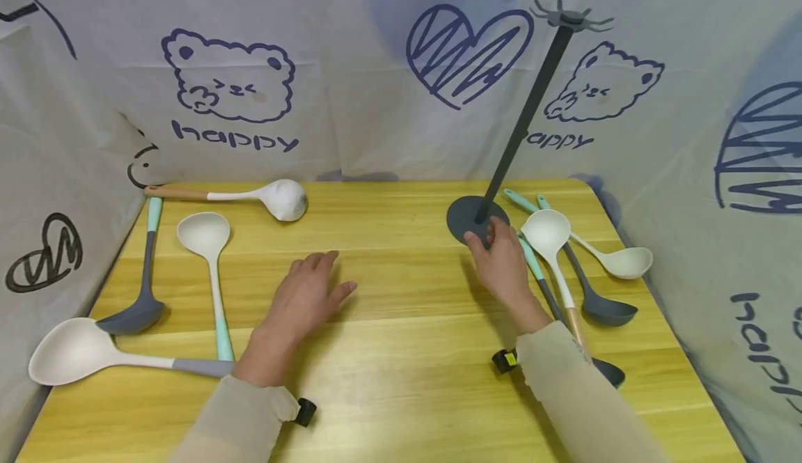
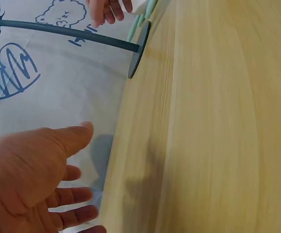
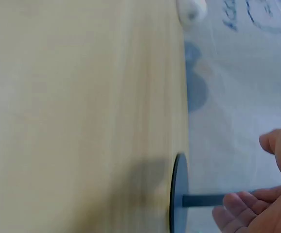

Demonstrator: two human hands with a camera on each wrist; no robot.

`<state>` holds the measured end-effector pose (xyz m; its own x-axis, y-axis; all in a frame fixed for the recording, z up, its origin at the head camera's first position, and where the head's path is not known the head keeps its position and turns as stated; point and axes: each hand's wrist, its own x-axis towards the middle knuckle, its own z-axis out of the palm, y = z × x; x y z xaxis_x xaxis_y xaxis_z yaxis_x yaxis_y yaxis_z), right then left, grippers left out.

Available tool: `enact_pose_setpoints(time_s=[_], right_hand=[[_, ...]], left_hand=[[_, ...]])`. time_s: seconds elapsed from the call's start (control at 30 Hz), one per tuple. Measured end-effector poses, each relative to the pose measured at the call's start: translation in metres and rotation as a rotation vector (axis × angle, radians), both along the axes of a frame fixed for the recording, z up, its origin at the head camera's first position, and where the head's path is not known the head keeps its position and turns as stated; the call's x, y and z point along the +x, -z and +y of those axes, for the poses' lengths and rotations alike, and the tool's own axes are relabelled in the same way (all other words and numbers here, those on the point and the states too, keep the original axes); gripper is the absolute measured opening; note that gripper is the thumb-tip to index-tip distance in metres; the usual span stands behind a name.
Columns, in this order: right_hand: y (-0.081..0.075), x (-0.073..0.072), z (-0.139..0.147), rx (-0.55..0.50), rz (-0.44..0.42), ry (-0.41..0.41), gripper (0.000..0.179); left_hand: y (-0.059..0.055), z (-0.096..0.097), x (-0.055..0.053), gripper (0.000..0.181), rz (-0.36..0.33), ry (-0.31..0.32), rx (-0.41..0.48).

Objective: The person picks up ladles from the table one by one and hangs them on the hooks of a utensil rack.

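Observation:
A dark grey utensil stand (image 1: 525, 118) rises from a round base (image 1: 461, 218) at the back right of the table, with a ring of hooks (image 1: 571, 19) on top and nothing hung on them. My right hand (image 1: 503, 268) is at the stand, thumb and fingers spread and overlapping its base in the head view. In the right wrist view the fingers (image 3: 237, 206) reach toward the lower pole (image 3: 203, 200), loosely bent and not wrapped round it. Over the middle left of the table my left hand (image 1: 301, 303) hovers with fingers spread, holding nothing.
On the left lie a white ladle with a wooden handle (image 1: 282, 200), a dark ladle (image 1: 140, 313), a white ladle with a mint handle (image 1: 204, 233) and a large white spoon (image 1: 72, 351). Several more ladles, including a white one (image 1: 546, 232), crowd the right side beside my right forearm.

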<state>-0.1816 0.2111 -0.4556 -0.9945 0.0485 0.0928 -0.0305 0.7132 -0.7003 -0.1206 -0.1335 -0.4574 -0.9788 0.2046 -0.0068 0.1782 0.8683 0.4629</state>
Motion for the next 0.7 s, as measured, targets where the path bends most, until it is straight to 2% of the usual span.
enact_pose_setpoints(time_s=[0.13,0.33,0.47,0.7], right_hand=[[0.000,-0.032,0.013,-0.114,-0.039,0.104,0.070],[0.003,-0.069,0.016,-0.120,-0.053,0.156,0.056],[0.010,-0.080,0.014,-0.115,-0.088,0.157,0.045],[0.023,-0.083,0.015,-0.066,-0.109,0.159,0.040]], left_hand=[[0.007,0.007,-0.001,0.071,-0.061,0.004,0.029],[0.016,0.009,-0.001,0.071,-0.051,0.014,-0.011],[0.018,0.010,0.001,0.070,-0.053,0.020,-0.052],[0.025,0.011,0.003,0.073,-0.053,0.020,-0.067]])
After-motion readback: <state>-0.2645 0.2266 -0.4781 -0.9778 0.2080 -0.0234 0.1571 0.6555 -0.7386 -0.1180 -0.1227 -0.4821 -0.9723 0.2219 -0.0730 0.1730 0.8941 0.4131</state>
